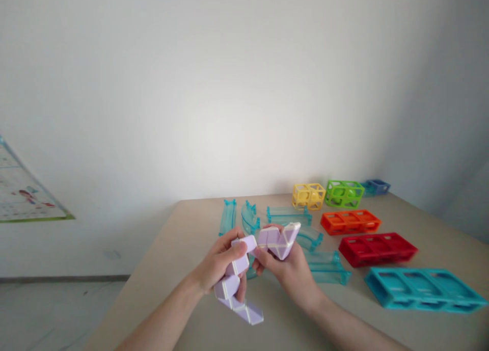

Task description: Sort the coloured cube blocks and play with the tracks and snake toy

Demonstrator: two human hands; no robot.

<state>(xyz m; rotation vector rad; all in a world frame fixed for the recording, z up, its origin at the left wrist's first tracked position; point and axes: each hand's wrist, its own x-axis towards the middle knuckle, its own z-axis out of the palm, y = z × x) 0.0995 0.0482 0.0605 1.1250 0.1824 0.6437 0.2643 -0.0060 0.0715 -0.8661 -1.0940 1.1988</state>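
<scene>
A purple-and-white snake puzzle (239, 266) made of jointed wedges is held above the table between both my hands. My left hand (217, 259) grips its left stretch, thumb pressed on a wedge near the middle; the tail of the puzzle bends down below that hand and points right. My right hand (290, 272) is closed round the other stretch, whose folded end sticks up over the fingers. The two held stretches meet between my hands. Some of the fingers of both hands are hidden behind the wedges.
Clear teal track pieces (289, 215) lie behind and beside my hands. On the right are teal (424, 289), red (377, 249) and orange (350, 222) frames. Yellow (308, 196), green (344, 194) and blue (379, 187) frames stand near the wall. A poster (28, 188) hangs left.
</scene>
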